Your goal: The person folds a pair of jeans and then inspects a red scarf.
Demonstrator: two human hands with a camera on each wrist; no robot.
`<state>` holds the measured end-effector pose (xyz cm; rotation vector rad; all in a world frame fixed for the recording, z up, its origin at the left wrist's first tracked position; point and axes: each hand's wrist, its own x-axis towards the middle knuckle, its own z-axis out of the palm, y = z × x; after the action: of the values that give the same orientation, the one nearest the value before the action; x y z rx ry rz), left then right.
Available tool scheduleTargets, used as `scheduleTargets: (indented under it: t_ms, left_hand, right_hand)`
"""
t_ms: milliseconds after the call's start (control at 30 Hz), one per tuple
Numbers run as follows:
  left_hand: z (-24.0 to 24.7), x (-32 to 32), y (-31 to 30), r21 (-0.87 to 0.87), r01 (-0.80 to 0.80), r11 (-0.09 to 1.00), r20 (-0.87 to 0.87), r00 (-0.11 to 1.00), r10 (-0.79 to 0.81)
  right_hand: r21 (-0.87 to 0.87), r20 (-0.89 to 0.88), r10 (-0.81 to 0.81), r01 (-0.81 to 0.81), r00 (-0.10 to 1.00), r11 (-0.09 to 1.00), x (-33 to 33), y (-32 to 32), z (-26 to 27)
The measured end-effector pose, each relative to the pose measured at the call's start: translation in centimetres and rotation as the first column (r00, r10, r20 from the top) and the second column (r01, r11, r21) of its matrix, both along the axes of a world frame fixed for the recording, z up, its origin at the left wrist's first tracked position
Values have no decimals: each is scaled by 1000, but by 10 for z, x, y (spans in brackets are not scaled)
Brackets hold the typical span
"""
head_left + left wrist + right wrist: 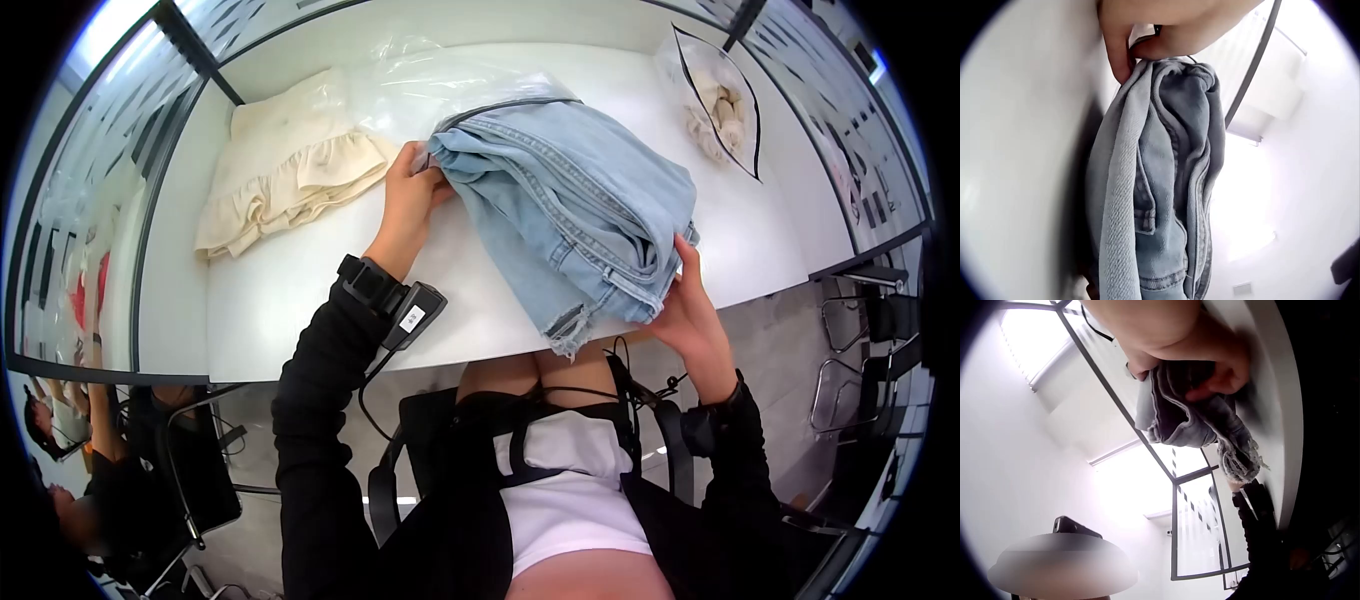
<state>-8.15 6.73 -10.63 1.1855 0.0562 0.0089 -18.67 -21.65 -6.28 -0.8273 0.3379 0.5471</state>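
You're seated at a white table (300,300) walled by glass panels (80,200); at its left lies a cream skirt (285,170); your left hand (410,195) pinches the far corner of the folded jeans (570,200), thumb and fingers curled onto the denim; the jeans lie mid-table, frayed hem hanging over the near edge; your right hand (685,310) grips their near right edge, fingers wrapped round the layers; a clear bag (722,100) sits far right.

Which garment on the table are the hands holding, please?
The folded blue denim jeans, gripped at both ends; the cream ruffled garment lies untouched beside them.
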Motion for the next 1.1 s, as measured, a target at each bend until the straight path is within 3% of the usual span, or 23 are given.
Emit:
scheduleTargets:
  t_ms: [67, 167, 300, 467, 600, 700, 833, 867, 967, 1000, 1033, 1100]
  left_hand:
    - [-1, -1, 2, 3, -18, 1000, -12, 1000, 18]
    - [-3, 5, 7, -4, -57, 998, -16, 998, 57]
    - [-4, 3, 10, 3, -80, 997, -7, 997, 80]
    - [-5, 5, 11, -43, -123, 991, 2, 992, 124]
    - [-10, 10, 16, 15, -130, 991, 21, 991, 130]
    - [-8, 9, 16, 46, -165, 985, 17, 986, 164]
    - [-10, 12, 20, 155, -166, 974, 28, 986, 164]
    - [-8, 11, 20, 181, -164, 970, 24, 986, 162]
    - [-1, 5, 20, 288, -60, 956, -33, 997, 73]
    - [-4, 6, 20, 355, -88, 931, 19, 996, 86]
    - [-2, 5, 18, 413, -86, 907, 17, 996, 87]
    - [6, 0, 15, 524, -74, 848, 6, 997, 83]
  right_hand:
    - [53, 34, 39, -40, 999, 998, 12, 7, -3]
    - [-42, 126, 86, -81, 988, 996, 16, 11, -5]
    - [-96, 271, 6, 21, 962, 995, 19, 13, -15]
    - [151, 185, -51, 23, 981, 988, 28, 21, -34]
    - [194, 174, 2, -37, 985, 980, 30, 22, -29]
    - [1, 202, 62, -64, 977, 998, 34, 24, -39]
    - [145, 267, 42, -83, 963, 986, 34, 22, -56]
    - [107, 263, 32, -62, 964, 992, 35, 22, -58]
    - [351, 314, -14, -103, 949, 931, 43, 14, -69]
    - [288, 338, -92, -10, 936, 957, 43, 11, -69]
    - [35, 393, -202, 205, 897, 978, 42, 15, -62]
    - [-56, 457, -219, 274, 862, 960, 46, 12, -52]
